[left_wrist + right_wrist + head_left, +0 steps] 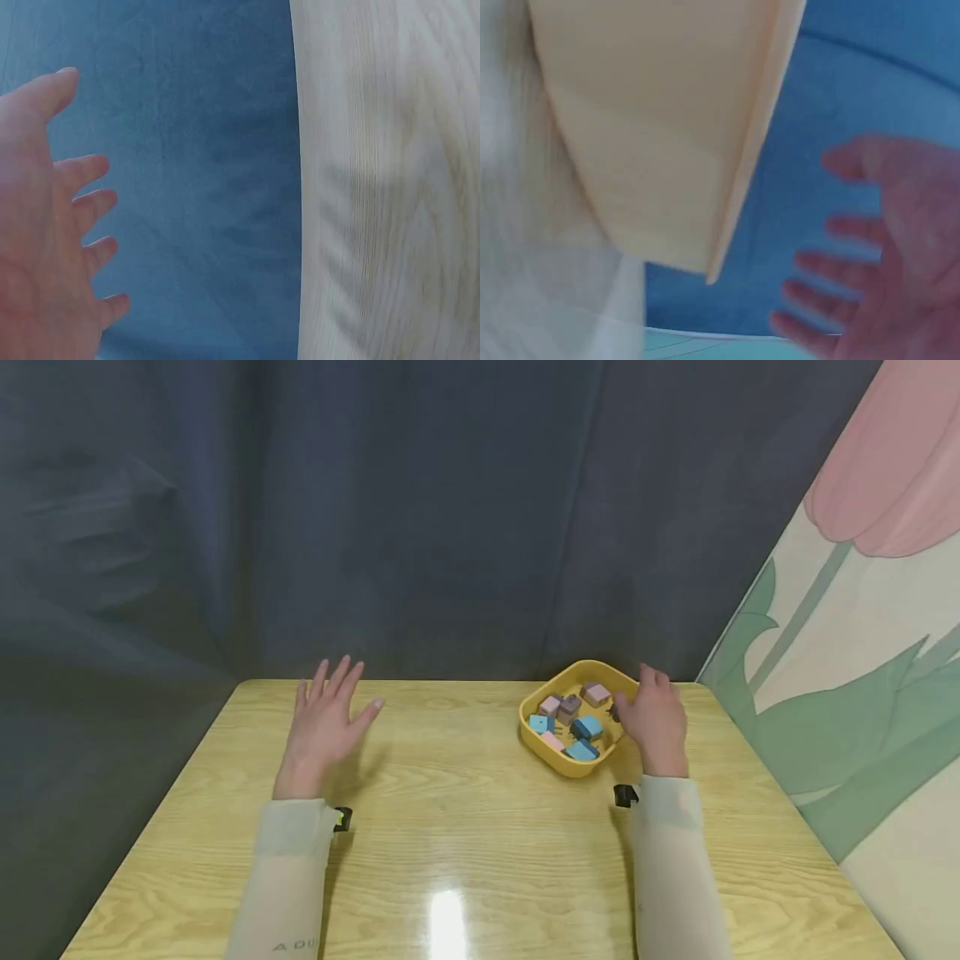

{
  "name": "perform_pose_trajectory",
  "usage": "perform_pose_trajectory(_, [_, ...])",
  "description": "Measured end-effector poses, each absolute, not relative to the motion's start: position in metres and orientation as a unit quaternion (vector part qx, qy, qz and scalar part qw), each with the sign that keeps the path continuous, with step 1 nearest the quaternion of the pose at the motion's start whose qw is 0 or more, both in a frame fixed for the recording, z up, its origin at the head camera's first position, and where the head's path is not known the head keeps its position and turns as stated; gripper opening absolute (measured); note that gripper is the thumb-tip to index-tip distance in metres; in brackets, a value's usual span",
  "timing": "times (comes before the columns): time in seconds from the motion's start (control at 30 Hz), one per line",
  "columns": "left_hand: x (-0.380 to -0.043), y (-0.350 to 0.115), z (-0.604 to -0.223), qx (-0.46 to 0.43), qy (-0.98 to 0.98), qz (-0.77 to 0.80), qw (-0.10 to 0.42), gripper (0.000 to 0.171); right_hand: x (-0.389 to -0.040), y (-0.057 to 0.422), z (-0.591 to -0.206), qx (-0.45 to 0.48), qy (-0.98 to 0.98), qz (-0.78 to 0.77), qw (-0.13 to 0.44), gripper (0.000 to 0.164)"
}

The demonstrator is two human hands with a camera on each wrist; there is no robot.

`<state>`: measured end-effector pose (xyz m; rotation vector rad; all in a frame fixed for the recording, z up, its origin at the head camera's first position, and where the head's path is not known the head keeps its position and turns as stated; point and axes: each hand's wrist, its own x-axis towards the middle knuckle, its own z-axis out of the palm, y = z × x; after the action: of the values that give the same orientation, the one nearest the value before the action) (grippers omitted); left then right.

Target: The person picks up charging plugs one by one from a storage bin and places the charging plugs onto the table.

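Note:
A yellow tray (534,745) with rounded corners sits on the table, right of the middle. Inside it lie several small block-shaped pieces: light blue with dark blue sides (587,727), pink (597,694) and purple (569,707). My right hand (656,725) is at the tray's right rim, its thumb overlapping the rim in the head view. In the right wrist view that hand (907,247) holds nothing; its fingers are spread beside the tray's outer wall (652,112). My left hand (321,735) hovers over the table's left part with fingers spread, holding nothing.
The light wood table (450,827) ends at a dark blue curtain (420,527) behind it. On the right stands a wall panel with a painted pink tulip (885,468) and green leaves. Each wrist carries a small black device (626,795) at the cuff.

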<state>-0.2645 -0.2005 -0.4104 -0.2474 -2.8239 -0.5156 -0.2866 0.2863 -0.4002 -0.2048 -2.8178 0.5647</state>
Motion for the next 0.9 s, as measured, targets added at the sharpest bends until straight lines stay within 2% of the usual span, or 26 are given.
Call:
perform_pose_trajectory(0.13, [-0.264,-0.196,-0.408,-0.094,-0.973,-0.176,0.118,0.081,-0.286,0.303,-0.406,-0.158,-0.943,0.284,0.068,0.081])
perform_pose_trajectory(0.23, [-0.264,-0.192,-0.405,-0.103,-0.971,-0.18,0.116,0.08,-0.289,0.313,-0.413,-0.187,-0.926,0.328,0.021,0.085])
perform_pose_trajectory(0.5, [-0.264,-0.181,-0.403,-0.117,-0.969,-0.192,0.098,0.079,-0.302,0.322,-0.433,-0.175,-0.902,0.385,-0.09,0.076])
perform_pose_trajectory(0.9, [-0.255,-0.134,-0.397,-0.187,-0.957,-0.195,0.106,0.063,-0.304,0.311,-0.436,-0.19,-0.868,0.443,-0.122,0.075])
